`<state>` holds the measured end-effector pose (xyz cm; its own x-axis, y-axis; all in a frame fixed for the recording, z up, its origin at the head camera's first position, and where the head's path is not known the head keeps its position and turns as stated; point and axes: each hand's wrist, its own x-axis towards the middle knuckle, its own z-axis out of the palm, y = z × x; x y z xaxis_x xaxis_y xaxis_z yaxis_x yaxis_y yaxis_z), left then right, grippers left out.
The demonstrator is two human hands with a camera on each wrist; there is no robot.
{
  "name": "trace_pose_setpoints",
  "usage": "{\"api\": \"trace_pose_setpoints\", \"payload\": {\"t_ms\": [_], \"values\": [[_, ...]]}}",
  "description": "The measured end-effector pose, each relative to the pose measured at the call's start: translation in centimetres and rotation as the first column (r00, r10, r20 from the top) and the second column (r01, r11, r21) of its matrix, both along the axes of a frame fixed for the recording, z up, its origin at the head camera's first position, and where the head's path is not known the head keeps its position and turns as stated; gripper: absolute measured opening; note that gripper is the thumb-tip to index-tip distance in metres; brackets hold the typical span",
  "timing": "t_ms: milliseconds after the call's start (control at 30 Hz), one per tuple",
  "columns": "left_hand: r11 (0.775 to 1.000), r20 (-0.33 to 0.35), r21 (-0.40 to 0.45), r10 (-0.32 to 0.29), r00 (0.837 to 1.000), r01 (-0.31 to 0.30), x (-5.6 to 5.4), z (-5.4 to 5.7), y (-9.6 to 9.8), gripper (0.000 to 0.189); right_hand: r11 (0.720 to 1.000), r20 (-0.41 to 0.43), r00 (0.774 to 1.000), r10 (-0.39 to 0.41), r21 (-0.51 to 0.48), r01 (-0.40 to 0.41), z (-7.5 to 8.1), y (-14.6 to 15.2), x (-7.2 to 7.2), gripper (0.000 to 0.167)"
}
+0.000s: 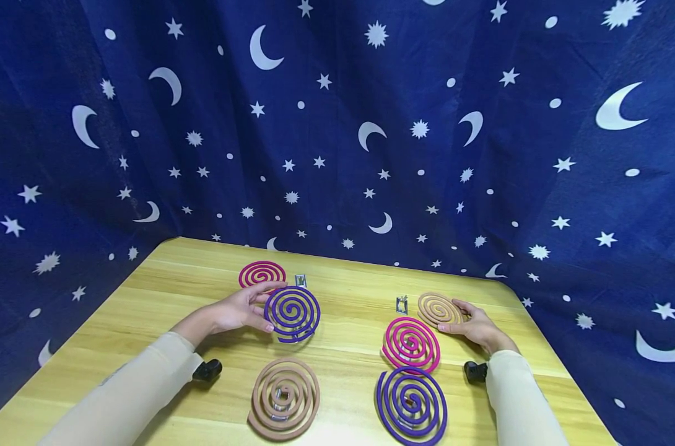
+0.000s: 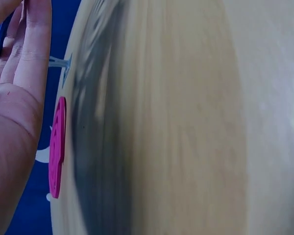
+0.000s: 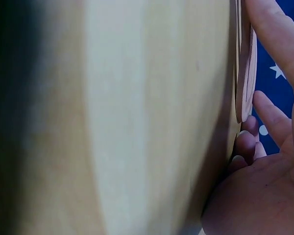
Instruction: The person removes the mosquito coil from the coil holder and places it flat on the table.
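A purple mosquito coil [image 1: 291, 313] is pinched at its left edge between the thumb and fingers of my left hand [image 1: 243, 310]. A metal stand shows faintly through its lower rings; I cannot tell whether they touch. In the left wrist view only a sliver of the purple coil [image 2: 1, 39] appears. My right hand [image 1: 479, 325] grips a tan mosquito coil [image 1: 439, 310] by its right side, thumb at the near edge. The right wrist view shows that tan coil [image 3: 246, 73] edge-on, close to the tabletop.
A pink coil [image 1: 262, 275] lies behind my left hand, near a small metal stand [image 1: 301, 280]. Another stand [image 1: 401, 304] is left of the gripped tan coil. Nearer are a pink coil [image 1: 411, 345], a purple coil [image 1: 412, 406] and a tan coil [image 1: 284, 399], stands beneath them.
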<state>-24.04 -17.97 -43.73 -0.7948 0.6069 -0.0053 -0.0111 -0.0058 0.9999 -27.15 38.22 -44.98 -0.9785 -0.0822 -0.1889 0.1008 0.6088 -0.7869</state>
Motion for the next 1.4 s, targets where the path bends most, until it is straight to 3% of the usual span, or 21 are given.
{"api": "trace_pose_setpoints", "payload": {"t_ms": [267, 800, 1400], "values": [[0.999, 0.015, -0.016, 0.041, 0.999, -0.041, 0.0, -0.3, -1.1, 0.099, 1.0, -0.003, 1.0, 0.003, -0.004, -0.003, 0.0, 0.0, 0.0, 0.104], [0.992, -0.046, -0.091, 0.089, 0.995, -0.093, 0.0, -0.2, -4.3, 0.098, 1.0, -0.006, 1.0, 0.004, -0.011, -0.004, 0.2, -0.2, 0.2, 0.102], [0.991, -0.03, -0.116, 0.069, 0.997, -0.072, 0.1, -0.3, -6.1, 0.099, 1.0, -0.019, 1.0, 0.008, 0.007, -0.008, 0.1, -0.3, 0.3, 0.102]]}}
